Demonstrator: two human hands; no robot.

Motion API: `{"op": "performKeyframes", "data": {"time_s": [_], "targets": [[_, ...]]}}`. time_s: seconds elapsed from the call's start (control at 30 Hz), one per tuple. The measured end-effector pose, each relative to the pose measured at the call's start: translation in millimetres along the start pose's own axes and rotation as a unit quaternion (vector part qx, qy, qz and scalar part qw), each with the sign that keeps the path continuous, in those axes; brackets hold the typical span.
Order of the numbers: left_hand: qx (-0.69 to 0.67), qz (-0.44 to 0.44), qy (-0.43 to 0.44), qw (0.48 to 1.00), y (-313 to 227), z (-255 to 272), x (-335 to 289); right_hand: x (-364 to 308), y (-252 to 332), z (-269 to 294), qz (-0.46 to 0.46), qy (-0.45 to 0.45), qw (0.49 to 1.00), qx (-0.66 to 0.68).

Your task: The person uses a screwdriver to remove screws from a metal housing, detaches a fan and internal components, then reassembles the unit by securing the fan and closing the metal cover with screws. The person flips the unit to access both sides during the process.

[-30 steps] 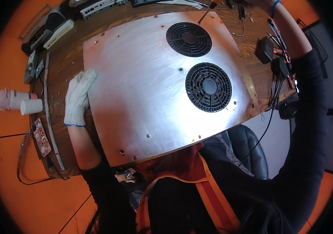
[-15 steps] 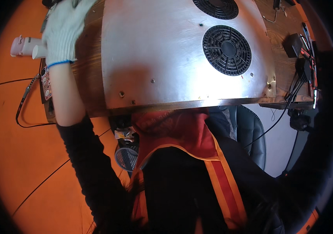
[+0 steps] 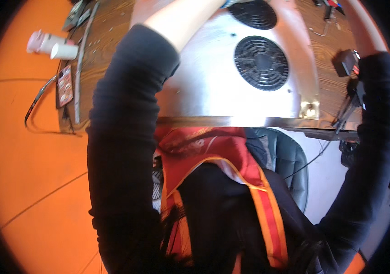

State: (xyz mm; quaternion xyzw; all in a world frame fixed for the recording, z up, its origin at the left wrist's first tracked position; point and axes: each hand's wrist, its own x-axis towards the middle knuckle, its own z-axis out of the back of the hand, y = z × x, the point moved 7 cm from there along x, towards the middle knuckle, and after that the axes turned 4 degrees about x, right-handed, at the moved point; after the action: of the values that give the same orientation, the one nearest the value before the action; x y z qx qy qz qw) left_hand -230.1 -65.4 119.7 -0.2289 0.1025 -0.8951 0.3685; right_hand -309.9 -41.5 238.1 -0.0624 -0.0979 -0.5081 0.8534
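A brushed metal panel (image 3: 195,91) with two round black fan grilles lies on the wooden table in front of me. The nearer fan grille (image 3: 261,63) shows whole. My left forearm crosses above the panel's left side toward the farther fan grille (image 3: 254,16). Only the blue cuff (image 3: 228,3) of the glove on my left hand shows at the top edge; its fingers are hidden. My right forearm (image 3: 364,29) reaches up along the table's right side, and that hand lies beyond the top edge.
At the table's left are a white cup (image 3: 64,51), a pinkish bottle (image 3: 40,42), a phone in a patterned case (image 3: 65,86) and a long metal strip (image 3: 82,68). A black adapter (image 3: 344,63) and cables sit at the right. A dark chair (image 3: 291,164) stands below.
My left arm has swung from the table's left side to the right, across the panel. My right forearm has come into view at the upper right. The metal strip at left is now uncovered.
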Motion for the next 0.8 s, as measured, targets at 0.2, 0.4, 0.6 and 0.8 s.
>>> {"op": "performKeyframes", "data": {"time_s": [0.2,0.4,0.6,0.8], "targets": [[-0.195,0.131,0.031,0.971,24.7,-21.9,-3.5,-3.6,-10.9,0.8,-0.017,0.069,0.997,0.029],[-0.252,0.082,0.012,0.964,4.8,-22.3,6.5,-12.1,1.1,5.6,-0.03,-0.02,0.994,-0.107],[0.221,0.146,0.242,0.933,-28.2,13.6,-68.0,-9.9,-15.3,3.1,-0.045,-0.019,0.989,-0.142],[0.206,0.135,0.281,0.928,-37.7,33.1,-137.6,-2.0,-32.2,-1.1,-0.141,0.184,0.97,0.07]]}}
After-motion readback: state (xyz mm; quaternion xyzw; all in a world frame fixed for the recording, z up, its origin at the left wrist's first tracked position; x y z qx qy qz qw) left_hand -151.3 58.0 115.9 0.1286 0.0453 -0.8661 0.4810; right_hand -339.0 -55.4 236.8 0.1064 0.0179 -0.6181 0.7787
